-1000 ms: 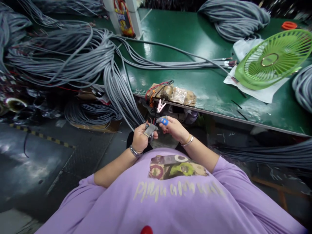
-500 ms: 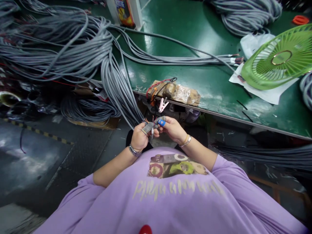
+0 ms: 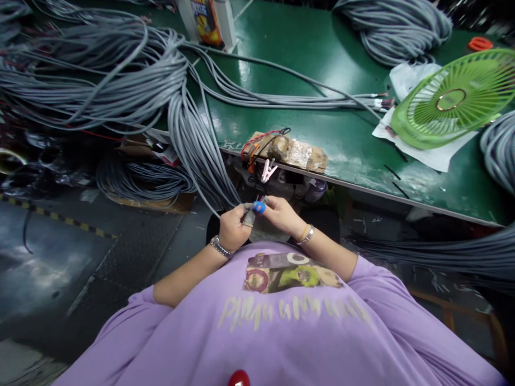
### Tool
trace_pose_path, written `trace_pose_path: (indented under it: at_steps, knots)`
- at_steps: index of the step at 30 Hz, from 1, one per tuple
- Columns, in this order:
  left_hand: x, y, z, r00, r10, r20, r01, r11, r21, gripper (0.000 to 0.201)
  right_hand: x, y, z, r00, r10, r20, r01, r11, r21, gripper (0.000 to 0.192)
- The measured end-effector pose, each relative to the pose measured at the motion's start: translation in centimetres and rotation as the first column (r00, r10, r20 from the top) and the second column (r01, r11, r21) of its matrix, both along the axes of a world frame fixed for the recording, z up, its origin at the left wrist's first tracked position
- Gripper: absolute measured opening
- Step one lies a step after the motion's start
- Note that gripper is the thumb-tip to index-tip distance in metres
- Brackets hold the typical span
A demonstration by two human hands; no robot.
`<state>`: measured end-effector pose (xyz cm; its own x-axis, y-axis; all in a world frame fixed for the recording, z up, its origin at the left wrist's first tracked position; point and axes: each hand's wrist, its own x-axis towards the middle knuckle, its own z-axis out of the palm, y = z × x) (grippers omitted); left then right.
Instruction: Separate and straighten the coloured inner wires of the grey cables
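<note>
My left hand (image 3: 233,228) grips the end of a grey cable (image 3: 209,201) that runs down from the big grey bundle (image 3: 189,134) hanging off the table edge. Its thumb wears a grey wrap. My right hand (image 3: 279,214), with a blue cap on one fingertip, pinches the thin coloured wires (image 3: 257,202) that stick out of the cable end. Both hands meet just in front of my chest, below a pink clip (image 3: 266,171) on the bench edge.
A green bench (image 3: 322,69) carries a taped brown block with red and black wires (image 3: 287,151), a green fan grille (image 3: 450,99) on white paper, more grey cable coils (image 3: 398,27) and laid-out cables (image 3: 281,99). Cable coils (image 3: 140,182) lie on the dark floor at left.
The hands have drawn closer together and slightly nearer my body; the right fingers have closed onto the wire tips. The view shifted a little.
</note>
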<state>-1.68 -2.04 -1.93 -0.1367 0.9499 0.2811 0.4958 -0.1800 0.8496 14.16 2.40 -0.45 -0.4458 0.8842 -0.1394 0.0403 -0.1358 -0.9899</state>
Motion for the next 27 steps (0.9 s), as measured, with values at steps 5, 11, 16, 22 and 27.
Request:
trace_pose_path:
  at_steps: [5,11,16,22,27]
  knots:
    - [-0.8,-0.4,-0.9,0.982,-0.094,-0.162,0.099,0.995,0.023,0.003,0.1,-0.4,0.4,1.000,0.009,0.024,-0.010,0.999,0.040,0.025]
    - [0.1,-0.1,0.5,0.981,-0.087,0.171,0.110,0.986,-0.128,0.018,0.9,-1.0,-0.4,1.000,0.015,0.012,-0.016,0.995,0.102,0.018]
    - [0.5,0.7,1.0,0.797,0.043,0.603,0.296,0.842,-0.451,0.037,1.3,-1.0,-0.8,0.995,-0.037,0.092,0.004,0.942,0.337,0.015]
    - [-0.1,0.3,0.9,0.819,-0.109,0.563,0.403,0.808,-0.430,0.033,1.1,-1.0,-1.2,0.998,-0.029,-0.048,0.036,0.988,0.150,0.017]
    - [-0.2,0.1,1.5,0.840,-0.200,0.504,0.427,0.817,-0.388,0.029,1.0,-0.9,-0.9,0.990,-0.006,-0.143,0.008,1.000,0.012,0.022]
